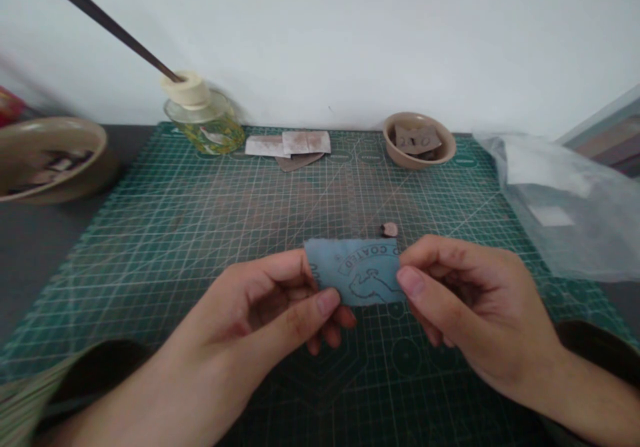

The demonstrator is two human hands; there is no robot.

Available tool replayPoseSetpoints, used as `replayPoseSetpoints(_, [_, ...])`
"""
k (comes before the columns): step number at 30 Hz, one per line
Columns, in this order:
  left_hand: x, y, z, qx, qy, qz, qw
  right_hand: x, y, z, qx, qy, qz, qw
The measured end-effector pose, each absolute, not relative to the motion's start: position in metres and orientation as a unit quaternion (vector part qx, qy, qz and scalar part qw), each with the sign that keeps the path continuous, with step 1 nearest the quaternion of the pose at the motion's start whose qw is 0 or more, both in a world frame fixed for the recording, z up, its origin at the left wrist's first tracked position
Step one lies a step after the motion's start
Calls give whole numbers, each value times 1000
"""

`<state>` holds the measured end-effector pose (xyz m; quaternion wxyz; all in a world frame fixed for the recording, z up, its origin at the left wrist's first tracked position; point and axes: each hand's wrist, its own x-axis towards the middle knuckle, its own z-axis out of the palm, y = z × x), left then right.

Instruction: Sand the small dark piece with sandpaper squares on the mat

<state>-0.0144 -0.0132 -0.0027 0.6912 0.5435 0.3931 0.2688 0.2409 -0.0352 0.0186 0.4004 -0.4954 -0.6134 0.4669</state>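
Note:
A small rectangular piece of sandpaper (363, 272) is held up over the mat, its blue printed back towards me with the word COATED and an outline drawing upside down. My left hand (280, 307) pinches its left end, thumb in front and fingers behind. At the right end, my right hand (465, 300) grips it between thumb and forefinger. Just beyond the sandpaper, a tiny pale piece with a dark side (389, 229) lies on the green cutting mat (240, 214). The sandpaper's far face is hidden.
A small bowl (393, 154) with sandpaper scraps stands at the back. Used sandpaper strips (306, 143) lie near a reed diffuser bottle (205, 120) with tall dark sticks. A larger bowl (90, 130) of small dark pieces is left; a clear plastic bag (590, 234) is right.

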Motion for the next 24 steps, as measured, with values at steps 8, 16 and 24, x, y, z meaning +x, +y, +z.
replayPoseSetpoints(8, [-10, -9, 5, 611, 422, 284, 607, 242, -30, 15, -521, -576, 456, 434])
replayPoseSetpoints(16, [-19, -6, 1, 801, 429, 355, 221, 259, -4, 2, -583, -723, 145, 341])
replayPoseSetpoints(24, [-21, 11, -9, 906, 298, 257, 155, 271, 14, -13, -552, -760, 131, 316])
